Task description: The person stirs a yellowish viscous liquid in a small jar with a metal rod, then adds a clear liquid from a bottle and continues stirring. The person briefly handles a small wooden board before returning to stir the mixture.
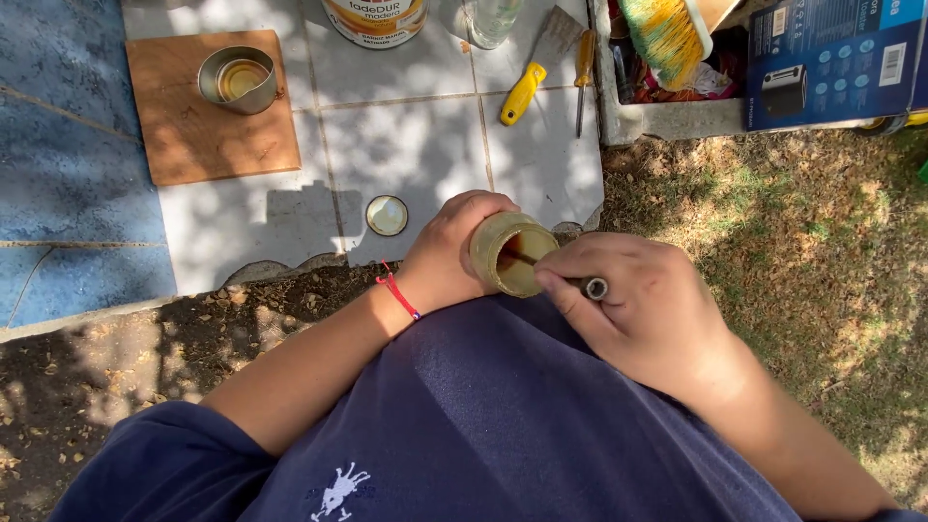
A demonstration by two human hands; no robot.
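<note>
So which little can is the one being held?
The small yellowish can gripped in the left hand. The other small open can sits alone on the brown wooden board.

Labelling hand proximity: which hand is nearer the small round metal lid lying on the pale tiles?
Left. The left hand, gripping the yellowish jar, sits just right of the small round metal lid. The right hand, holding a brush handle, is farther right, beyond the jar.

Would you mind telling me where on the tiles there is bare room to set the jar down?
Bare tile lies between the wooden board, the small round lid and the yellow-handled scraper. The top edge is crowded with a paint can and a glass.
</note>
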